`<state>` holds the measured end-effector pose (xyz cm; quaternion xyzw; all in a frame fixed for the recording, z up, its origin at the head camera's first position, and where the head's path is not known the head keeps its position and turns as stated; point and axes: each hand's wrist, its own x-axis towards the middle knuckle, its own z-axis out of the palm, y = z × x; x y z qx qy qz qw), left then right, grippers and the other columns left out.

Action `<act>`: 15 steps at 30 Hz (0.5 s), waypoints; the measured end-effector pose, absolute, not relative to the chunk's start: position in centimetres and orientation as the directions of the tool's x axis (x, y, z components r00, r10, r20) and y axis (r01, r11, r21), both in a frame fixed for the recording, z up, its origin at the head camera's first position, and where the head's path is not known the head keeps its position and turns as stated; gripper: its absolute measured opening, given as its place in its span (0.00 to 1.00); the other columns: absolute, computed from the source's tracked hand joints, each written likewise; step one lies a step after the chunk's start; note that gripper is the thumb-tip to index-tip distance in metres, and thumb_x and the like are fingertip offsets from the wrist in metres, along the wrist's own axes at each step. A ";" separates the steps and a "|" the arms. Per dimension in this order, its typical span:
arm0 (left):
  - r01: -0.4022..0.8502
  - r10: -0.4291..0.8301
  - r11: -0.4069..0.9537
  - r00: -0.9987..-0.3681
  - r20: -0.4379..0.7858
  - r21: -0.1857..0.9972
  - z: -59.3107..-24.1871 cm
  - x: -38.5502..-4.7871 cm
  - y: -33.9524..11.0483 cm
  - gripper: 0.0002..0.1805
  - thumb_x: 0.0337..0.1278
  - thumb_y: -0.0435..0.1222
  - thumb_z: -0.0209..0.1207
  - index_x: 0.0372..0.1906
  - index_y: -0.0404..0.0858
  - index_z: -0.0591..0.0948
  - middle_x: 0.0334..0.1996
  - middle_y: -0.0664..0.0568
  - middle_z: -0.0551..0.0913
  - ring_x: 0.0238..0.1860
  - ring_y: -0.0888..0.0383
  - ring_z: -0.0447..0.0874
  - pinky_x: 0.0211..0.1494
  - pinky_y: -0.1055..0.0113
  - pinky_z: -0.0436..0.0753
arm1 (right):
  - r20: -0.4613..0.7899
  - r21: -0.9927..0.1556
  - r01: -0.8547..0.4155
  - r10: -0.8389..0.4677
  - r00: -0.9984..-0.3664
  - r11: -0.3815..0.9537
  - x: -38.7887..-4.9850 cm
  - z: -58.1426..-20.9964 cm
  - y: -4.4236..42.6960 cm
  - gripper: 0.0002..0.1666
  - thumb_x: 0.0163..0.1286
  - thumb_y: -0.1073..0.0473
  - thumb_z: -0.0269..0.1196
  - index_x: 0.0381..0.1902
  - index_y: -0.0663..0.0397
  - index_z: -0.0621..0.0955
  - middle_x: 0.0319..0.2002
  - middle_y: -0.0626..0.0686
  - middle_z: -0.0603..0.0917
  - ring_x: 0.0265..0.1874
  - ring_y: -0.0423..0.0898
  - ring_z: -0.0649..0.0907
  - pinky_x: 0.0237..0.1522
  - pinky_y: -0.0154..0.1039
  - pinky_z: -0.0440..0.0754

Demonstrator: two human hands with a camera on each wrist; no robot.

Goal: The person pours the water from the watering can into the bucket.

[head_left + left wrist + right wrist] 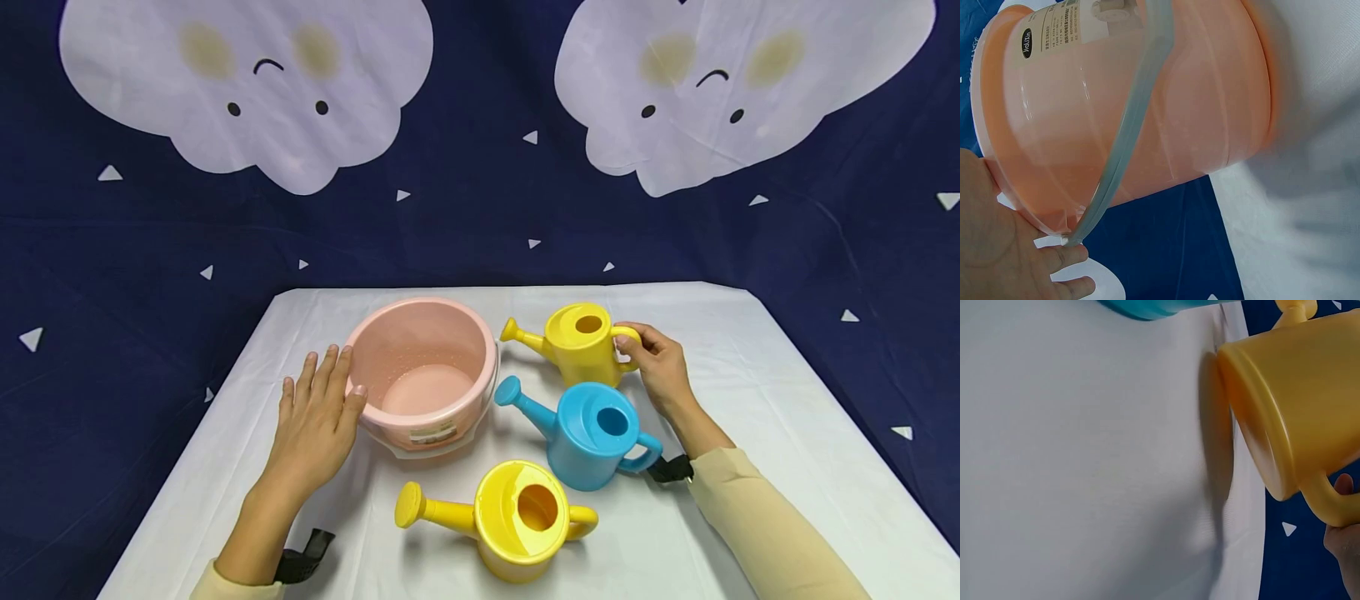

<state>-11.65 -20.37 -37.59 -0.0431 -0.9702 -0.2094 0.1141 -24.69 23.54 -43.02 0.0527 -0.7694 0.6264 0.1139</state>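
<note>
A pink bucket (442, 416) stands at the back left of the table, its pale handle (1124, 141) hanging down the outside. My left hand (318, 417) touches the bucket's left rim with fairly straight fingers. At the far side, my right hand (660, 367) grips the handle of a yellow watering can (581, 354), whose spout points left towards the bucket. The right wrist view shows this can's underside (1259, 434), tilted off the cloth. A blue watering can (585, 450) stands just in front of it. Nearest the front is another yellow watering can (513, 533), spout also left.
White cloth (750, 400) covers the table. Behind it hangs a dark blue curtain (480, 221) with clouds and small white triangles. A black strap (303, 557) hangs at the left wrist, and another strap (670, 469) at the right wrist, close to the blue can's handle.
</note>
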 end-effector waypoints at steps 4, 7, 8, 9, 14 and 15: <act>0.131 0.036 0.909 -0.971 0.238 0.396 -37.6 -11.6 -20.4 0.33 0.73 0.53 0.31 0.76 0.44 0.46 0.76 0.42 0.47 0.77 0.41 0.34 0.72 0.36 0.36 | 0.247 -0.949 -0.229 0.056 -0.967 0.217 -24.6 -43.3 23.6 0.23 0.65 0.54 0.62 0.53 0.65 0.78 0.37 0.34 0.83 0.36 0.33 0.78 0.37 0.23 0.78; 0.129 0.035 0.909 -0.971 0.237 0.395 -37.5 -11.6 -20.4 0.33 0.73 0.53 0.31 0.76 0.44 0.46 0.75 0.41 0.47 0.77 0.41 0.34 0.72 0.36 0.36 | 0.249 -0.945 -0.231 0.055 -0.967 0.230 -24.7 -43.3 23.6 0.24 0.65 0.54 0.62 0.53 0.65 0.78 0.38 0.32 0.82 0.38 0.33 0.78 0.38 0.21 0.77; 0.129 0.036 0.910 -0.971 0.236 0.395 -37.5 -11.6 -20.4 0.33 0.73 0.53 0.31 0.76 0.44 0.46 0.75 0.41 0.47 0.77 0.41 0.34 0.72 0.36 0.36 | 0.249 -0.943 -0.229 0.056 -0.967 0.240 -24.7 -43.3 23.6 0.24 0.65 0.53 0.63 0.53 0.65 0.78 0.38 0.31 0.82 0.38 0.33 0.78 0.38 0.21 0.77; 0.129 0.036 0.910 -0.971 0.236 0.395 -37.5 -11.6 -20.4 0.33 0.73 0.53 0.31 0.76 0.44 0.46 0.75 0.41 0.47 0.77 0.41 0.34 0.72 0.35 0.36 | 0.249 -0.941 -0.227 0.056 -0.967 0.252 -24.8 -43.3 23.6 0.25 0.65 0.53 0.63 0.53 0.65 0.78 0.38 0.31 0.82 0.38 0.33 0.77 0.38 0.21 0.76; 0.130 0.037 0.910 -0.971 0.235 0.393 -37.5 -11.6 -20.4 0.33 0.73 0.53 0.31 0.76 0.44 0.46 0.75 0.41 0.48 0.76 0.41 0.35 0.72 0.35 0.36 | 0.256 -0.922 -0.227 0.054 -0.965 0.313 -24.9 -43.4 23.7 0.25 0.65 0.51 0.63 0.53 0.64 0.79 0.37 0.28 0.81 0.37 0.34 0.75 0.36 0.21 0.75; 0.129 0.037 0.910 -0.971 0.234 0.394 -37.5 -11.6 -20.4 0.33 0.73 0.53 0.31 0.76 0.44 0.46 0.75 0.41 0.48 0.77 0.41 0.35 0.72 0.35 0.36 | 0.255 -0.921 -0.227 0.051 -0.966 0.317 -24.9 -43.4 23.7 0.25 0.65 0.51 0.63 0.53 0.64 0.79 0.37 0.28 0.81 0.37 0.34 0.75 0.36 0.21 0.75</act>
